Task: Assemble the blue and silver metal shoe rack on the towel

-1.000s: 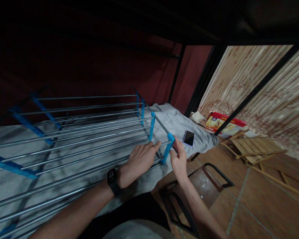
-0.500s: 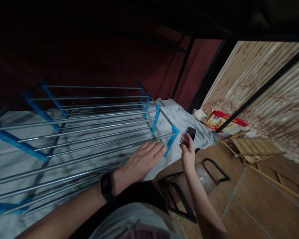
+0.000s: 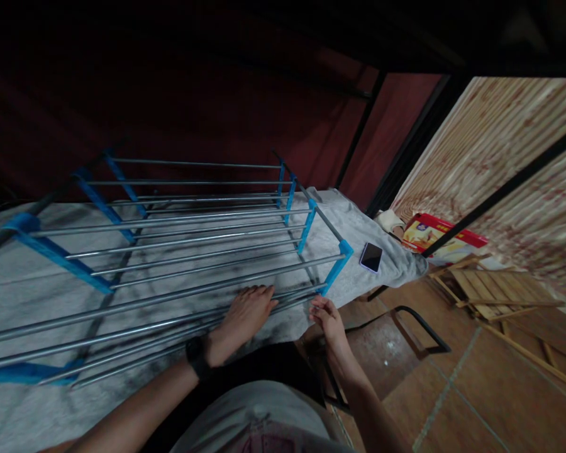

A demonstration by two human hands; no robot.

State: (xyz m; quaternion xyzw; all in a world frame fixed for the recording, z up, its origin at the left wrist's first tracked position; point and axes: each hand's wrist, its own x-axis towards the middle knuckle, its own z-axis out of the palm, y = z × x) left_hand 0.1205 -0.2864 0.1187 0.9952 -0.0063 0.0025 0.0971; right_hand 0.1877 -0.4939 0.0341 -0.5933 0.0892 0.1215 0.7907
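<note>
Head view shows our right hand's (image 3: 329,322) fingers loosely curled just beside the lower end of the near blue bracket (image 3: 334,272), and our left hand's (image 3: 249,313) close together over the near rods (image 3: 104,338); we cannot tell whether either grips anything. Around them, the rack (image 3: 170,296) spreads over grey cloth (image 3: 339,220), where uneven pressure from us could tilt it or loosen a rod.

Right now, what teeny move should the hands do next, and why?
Perhaps pinch the lower end of the near blue bracket with the right hand: its fingers are close beside that end, while the left hand lies over the near rods, so it could probably steady them.
</note>
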